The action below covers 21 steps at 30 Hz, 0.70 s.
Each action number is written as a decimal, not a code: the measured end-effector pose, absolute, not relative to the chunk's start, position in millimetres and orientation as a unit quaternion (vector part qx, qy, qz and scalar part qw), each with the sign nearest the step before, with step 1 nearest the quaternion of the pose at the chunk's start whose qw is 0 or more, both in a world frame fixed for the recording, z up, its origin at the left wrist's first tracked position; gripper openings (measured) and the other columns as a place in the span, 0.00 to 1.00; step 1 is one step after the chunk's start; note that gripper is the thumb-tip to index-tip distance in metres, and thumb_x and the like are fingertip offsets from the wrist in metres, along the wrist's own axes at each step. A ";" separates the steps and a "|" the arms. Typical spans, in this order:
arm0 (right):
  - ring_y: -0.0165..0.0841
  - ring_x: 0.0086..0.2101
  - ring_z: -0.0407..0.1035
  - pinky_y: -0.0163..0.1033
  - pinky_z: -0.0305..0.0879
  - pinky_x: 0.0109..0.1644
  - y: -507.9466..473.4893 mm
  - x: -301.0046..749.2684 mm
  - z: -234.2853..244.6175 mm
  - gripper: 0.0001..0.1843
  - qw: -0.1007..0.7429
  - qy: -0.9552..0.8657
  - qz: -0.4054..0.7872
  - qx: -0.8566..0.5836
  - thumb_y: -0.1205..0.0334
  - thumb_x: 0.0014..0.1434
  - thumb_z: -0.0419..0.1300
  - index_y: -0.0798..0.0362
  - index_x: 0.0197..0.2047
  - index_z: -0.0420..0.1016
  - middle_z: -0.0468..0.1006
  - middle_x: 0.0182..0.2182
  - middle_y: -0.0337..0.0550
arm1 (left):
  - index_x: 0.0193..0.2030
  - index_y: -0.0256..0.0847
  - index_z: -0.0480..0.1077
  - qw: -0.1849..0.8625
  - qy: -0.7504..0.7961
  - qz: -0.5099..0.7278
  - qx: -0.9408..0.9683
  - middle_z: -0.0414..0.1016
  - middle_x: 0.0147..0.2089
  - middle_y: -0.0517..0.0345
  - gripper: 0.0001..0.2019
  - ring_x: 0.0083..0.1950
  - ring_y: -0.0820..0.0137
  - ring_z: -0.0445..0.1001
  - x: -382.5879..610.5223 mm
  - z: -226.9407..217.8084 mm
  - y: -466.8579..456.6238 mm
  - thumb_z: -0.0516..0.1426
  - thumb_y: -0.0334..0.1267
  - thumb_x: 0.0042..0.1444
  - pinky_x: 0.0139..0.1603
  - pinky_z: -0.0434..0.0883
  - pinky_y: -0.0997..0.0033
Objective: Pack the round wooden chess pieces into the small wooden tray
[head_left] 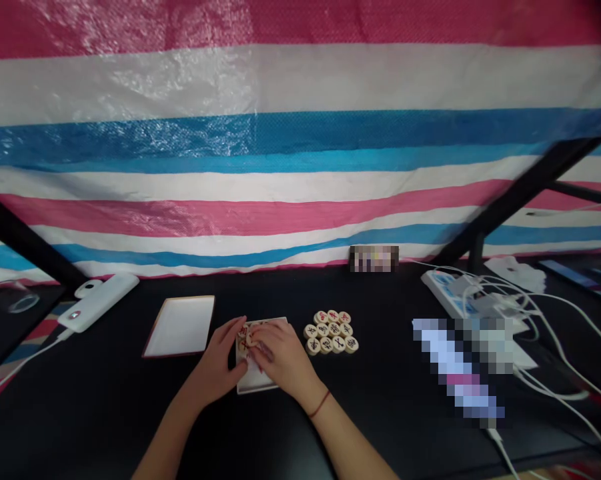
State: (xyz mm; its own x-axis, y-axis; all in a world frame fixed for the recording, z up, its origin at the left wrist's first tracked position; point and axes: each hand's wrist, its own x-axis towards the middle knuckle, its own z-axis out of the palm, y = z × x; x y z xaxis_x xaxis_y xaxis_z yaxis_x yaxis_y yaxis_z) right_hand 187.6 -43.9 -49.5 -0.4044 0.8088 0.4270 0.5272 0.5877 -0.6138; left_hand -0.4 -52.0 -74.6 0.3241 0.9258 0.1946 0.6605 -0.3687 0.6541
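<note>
The xiangqi pieces (331, 332) bear dark characters, too small to read for certain; no other writing is legible.

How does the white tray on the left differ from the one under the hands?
The left tray shows plain white, while the other tray, under the left hand and right hand, has round chess pieces on it. The left tray sits skewed, the other nearly straight. The left tray shows whole; hands cover most of the other tray. Both are white rectangles lying flat on the black table.
</note>
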 end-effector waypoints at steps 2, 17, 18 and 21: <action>0.36 0.46 0.67 0.43 0.60 0.52 -44.3 184.1 -49.0 0.05 0.325 -0.838 0.167 -0.406 0.69 0.59 0.61 0.50 0.38 0.75 0.79 0.42 0.41 | 0.68 0.43 0.54 0.251 0.510 0.279 0.774 0.59 0.66 0.47 0.35 0.67 0.58 0.59 -1.7 -75.0 -52.4 0.53 0.30 0.50 0.67 0.59 0.49; 0.38 0.38 0.70 0.41 0.63 0.44 -47.7 176.6 -41.7 0.08 0.184 -0.871 0.113 -0.441 0.70 0.61 0.56 0.53 0.42 0.74 0.79 0.34 0.47 | 0.66 0.45 0.58 0.222 0.494 0.291 0.788 0.60 0.66 0.48 0.33 0.66 0.57 0.60 -1.6 -81.3 -51.4 0.53 0.28 0.50 0.67 0.60 0.48; 0.38 0.38 0.70 0.41 0.63 0.44 -47.4 175.8 -41.5 0.08 0.183 -0.871 0.112 -0.442 0.70 0.61 0.55 0.53 0.42 0.73 0.79 0.35 0.47 | 0.65 0.45 0.59 0.218 0.493 0.291 0.790 0.60 0.66 0.48 0.33 0.66 0.57 0.60 -1.5 -81.8 -51.3 0.53 0.28 0.50 0.66 0.60 0.48; 0.38 0.38 0.71 0.40 0.64 0.44 -47.9 174.5 -41.0 0.08 0.184 -0.870 0.111 -0.443 0.70 0.61 0.55 0.53 0.41 0.73 0.79 0.35 0.46 | 0.65 0.46 0.60 0.208 0.494 0.289 0.793 0.61 0.65 0.49 0.32 0.66 0.56 0.61 -1.2 -82.5 -50.9 0.53 0.28 0.50 0.65 0.62 0.48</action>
